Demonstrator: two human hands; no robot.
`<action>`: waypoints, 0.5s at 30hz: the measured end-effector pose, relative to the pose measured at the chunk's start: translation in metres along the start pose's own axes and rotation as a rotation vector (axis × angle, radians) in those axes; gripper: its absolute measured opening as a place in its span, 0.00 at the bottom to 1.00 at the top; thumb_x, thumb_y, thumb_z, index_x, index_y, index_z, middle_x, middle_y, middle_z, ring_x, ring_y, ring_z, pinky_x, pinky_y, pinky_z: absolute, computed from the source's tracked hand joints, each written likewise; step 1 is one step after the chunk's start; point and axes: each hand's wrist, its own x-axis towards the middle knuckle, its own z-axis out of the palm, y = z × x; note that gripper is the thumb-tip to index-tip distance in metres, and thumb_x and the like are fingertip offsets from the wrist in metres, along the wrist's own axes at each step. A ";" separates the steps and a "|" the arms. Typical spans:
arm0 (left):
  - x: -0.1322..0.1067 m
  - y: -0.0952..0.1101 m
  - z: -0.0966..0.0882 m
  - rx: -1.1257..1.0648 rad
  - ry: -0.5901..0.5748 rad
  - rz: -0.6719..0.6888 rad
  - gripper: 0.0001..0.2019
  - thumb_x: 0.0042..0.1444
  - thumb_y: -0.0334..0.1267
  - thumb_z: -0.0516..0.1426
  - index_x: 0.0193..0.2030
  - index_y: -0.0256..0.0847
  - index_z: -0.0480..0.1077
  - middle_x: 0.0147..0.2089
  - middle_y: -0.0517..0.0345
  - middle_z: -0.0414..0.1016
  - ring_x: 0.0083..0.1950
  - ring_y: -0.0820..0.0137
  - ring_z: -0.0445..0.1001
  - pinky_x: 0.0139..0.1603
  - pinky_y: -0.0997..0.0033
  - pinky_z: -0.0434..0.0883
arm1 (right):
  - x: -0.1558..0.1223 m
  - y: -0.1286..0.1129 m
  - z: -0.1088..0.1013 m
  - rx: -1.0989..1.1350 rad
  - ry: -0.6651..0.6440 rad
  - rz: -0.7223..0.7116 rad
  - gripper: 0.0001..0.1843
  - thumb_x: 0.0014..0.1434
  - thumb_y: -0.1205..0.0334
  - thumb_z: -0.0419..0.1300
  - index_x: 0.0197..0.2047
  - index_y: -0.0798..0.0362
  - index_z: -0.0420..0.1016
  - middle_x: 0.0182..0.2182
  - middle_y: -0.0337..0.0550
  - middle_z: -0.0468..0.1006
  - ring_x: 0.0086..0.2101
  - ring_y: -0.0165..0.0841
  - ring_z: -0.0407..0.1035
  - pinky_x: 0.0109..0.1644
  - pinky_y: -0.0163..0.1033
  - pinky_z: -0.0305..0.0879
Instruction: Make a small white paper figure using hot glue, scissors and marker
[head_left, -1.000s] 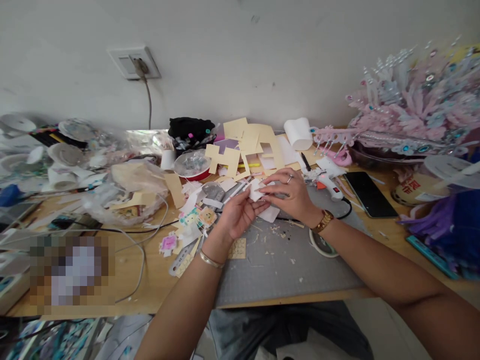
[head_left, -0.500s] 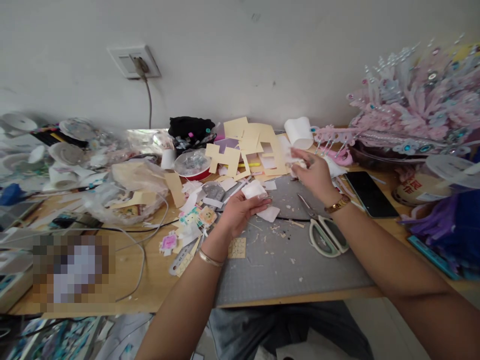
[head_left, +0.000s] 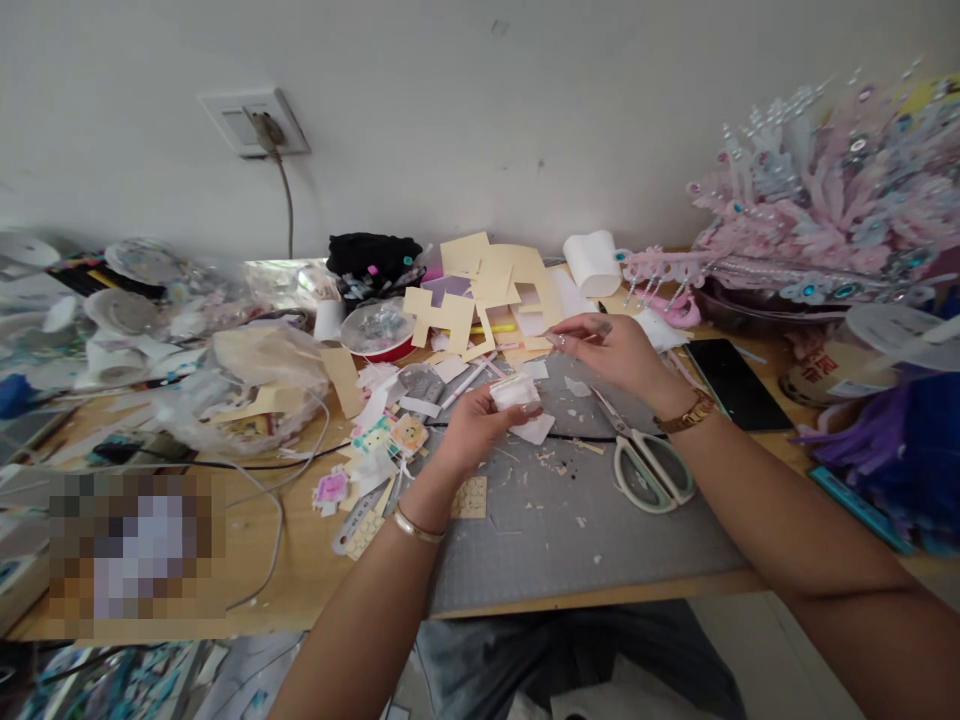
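Observation:
My left hand (head_left: 484,425) grips a small white soft pad (head_left: 516,393) between thumb and fingers, just above the grey cutting mat (head_left: 517,555). Beneath it lies a white paper piece (head_left: 535,430). To the upper right, my right hand (head_left: 604,350) has thumb and fingertips pinched together; whatever they may hold is too small to make out. Scissors (head_left: 651,470) with pale handles rest on the mat below my right wrist. Cream card cut-outs (head_left: 454,318) are spread behind both hands.
A black phone (head_left: 739,385) lies right of my right wrist, near pink beaded ornaments (head_left: 817,220). Farther left are a red-rimmed bowl (head_left: 382,335), a plastic bag (head_left: 247,385) and loose cables. A white roll (head_left: 592,263) stands by the wall. Small scraps dot the mat.
My right hand has moved left from the white items near the roll, and its fingers have come together. My left hand still holds the pad, now tilted differently.

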 end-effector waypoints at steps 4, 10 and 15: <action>-0.002 0.004 0.001 -0.016 -0.027 -0.004 0.18 0.37 0.41 0.73 0.36 0.36 0.80 0.36 0.51 0.82 0.34 0.66 0.78 0.41 0.65 0.74 | -0.001 -0.003 -0.003 0.064 -0.247 0.026 0.15 0.47 0.50 0.71 0.37 0.49 0.84 0.41 0.44 0.82 0.42 0.39 0.74 0.46 0.42 0.69; -0.002 0.008 0.004 -0.069 -0.069 0.004 0.22 0.34 0.39 0.74 0.37 0.37 0.76 0.34 0.54 0.81 0.34 0.68 0.78 0.41 0.68 0.73 | -0.004 -0.008 0.001 0.069 -0.369 0.051 0.13 0.41 0.57 0.73 0.33 0.48 0.83 0.38 0.42 0.82 0.42 0.39 0.74 0.49 0.43 0.67; -0.003 0.007 0.003 -0.075 -0.090 -0.016 0.23 0.35 0.38 0.74 0.37 0.37 0.72 0.36 0.52 0.81 0.36 0.65 0.79 0.43 0.64 0.74 | -0.005 -0.007 0.004 0.073 -0.314 0.027 0.08 0.43 0.57 0.72 0.26 0.50 0.81 0.30 0.41 0.81 0.36 0.37 0.73 0.44 0.42 0.66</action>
